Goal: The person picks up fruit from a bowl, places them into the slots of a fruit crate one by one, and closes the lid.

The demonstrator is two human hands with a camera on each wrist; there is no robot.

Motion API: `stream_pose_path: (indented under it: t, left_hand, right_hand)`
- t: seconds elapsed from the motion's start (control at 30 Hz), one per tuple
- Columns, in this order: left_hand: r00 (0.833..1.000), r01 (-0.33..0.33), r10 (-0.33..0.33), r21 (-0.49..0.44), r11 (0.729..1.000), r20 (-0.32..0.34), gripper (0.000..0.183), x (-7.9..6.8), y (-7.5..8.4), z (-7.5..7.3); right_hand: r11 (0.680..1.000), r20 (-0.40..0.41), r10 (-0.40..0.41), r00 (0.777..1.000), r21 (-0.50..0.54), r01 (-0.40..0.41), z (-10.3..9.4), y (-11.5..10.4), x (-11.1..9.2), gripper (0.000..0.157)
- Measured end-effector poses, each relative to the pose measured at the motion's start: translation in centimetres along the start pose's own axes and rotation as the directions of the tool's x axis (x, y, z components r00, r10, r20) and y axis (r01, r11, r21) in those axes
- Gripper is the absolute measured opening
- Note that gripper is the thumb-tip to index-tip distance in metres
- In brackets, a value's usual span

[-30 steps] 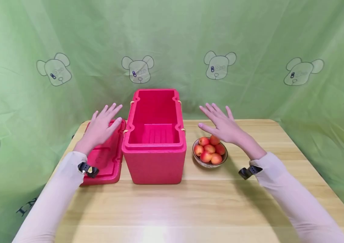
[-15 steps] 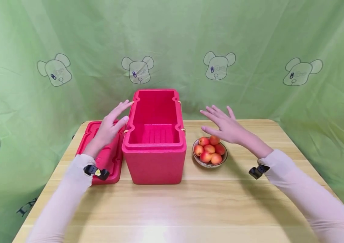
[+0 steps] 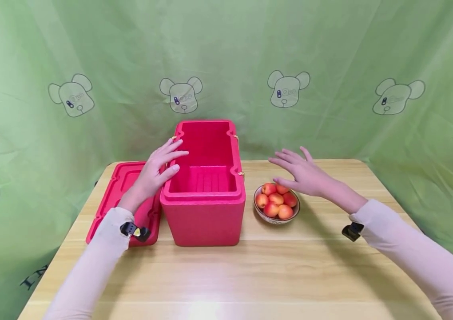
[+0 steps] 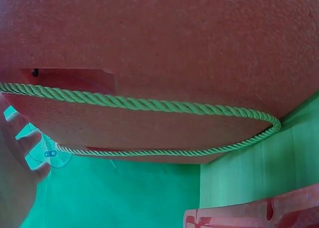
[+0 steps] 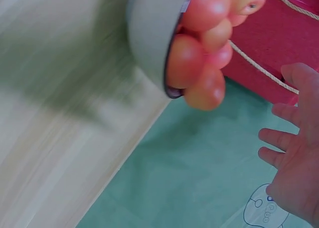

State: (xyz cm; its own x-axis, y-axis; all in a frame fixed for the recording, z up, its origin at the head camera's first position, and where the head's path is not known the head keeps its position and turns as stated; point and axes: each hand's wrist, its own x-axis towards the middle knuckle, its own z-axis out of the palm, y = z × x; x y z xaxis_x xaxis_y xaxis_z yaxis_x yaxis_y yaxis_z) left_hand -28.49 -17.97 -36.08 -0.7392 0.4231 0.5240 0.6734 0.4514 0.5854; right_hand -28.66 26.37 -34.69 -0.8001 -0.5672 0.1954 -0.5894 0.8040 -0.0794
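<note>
A deep red foam box (image 3: 206,222) stands lidless on the wooden table, its inside bare. My left hand (image 3: 152,174) reaches over its left rim in the head view, fingers spread and holding nothing. The left wrist view shows a twisted rope (image 4: 164,106) along the box's side. To the right of the box is a patterned bowl (image 3: 276,221) heaped with several red-yellow apples (image 3: 271,209). Just above and behind the bowl hovers my right hand (image 3: 308,175), fingers loosely spread, gripping nothing; the right wrist view has it (image 5: 299,153) beside the apples.
The box's red lid (image 3: 128,178) lies flat on the table left of the box, partly under my left forearm. Green cloth (image 3: 226,53) with bear-head prints hangs behind and at both sides. The wooden table (image 3: 226,280) extends in front of the box.
My left hand has moved right, from above the lid to over the box's left rim. My right hand has shifted slightly right and lower, with its fingers a little more bent.
</note>
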Motion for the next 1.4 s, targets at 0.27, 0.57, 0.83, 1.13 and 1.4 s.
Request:
stream_pose_path:
  t: [0.27,0.57,0.83,1.13,1.4]
  left_hand:
    - [1.0,-0.009,0.007,0.111,0.994,0.012,0.054,-0.2,0.0,-0.6]
    - [1.0,-0.017,0.017,0.234,0.972,0.004,0.052,-0.2,0.0,-1.1]
    - [0.999,-0.025,0.03,0.214,0.977,-0.02,0.048,-0.2,-0.4,-0.6]
    - [0.999,-0.015,0.024,0.199,0.98,-0.042,0.048,-0.4,-0.6,-0.5]
    - [0.998,-0.01,0.02,0.185,0.983,-0.054,0.048,-0.5,-0.8,-0.5]
  right_hand:
    - [0.996,-0.022,-0.074,0.997,-0.047,0.073,0.7,0.9,-0.9,0.054]
    - [0.992,-0.022,-0.109,0.994,-0.064,0.107,1.5,2.1,-1.7,0.05]
    - [0.987,-0.036,-0.139,0.99,-0.091,0.136,2.7,2.5,-1.8,0.047]
    - [0.982,-0.039,-0.135,0.99,-0.14,0.129,3.4,3.1,-1.7,0.047]
    - [0.979,-0.06,-0.171,0.983,-0.124,0.163,4.1,3.3,-1.7,0.042]
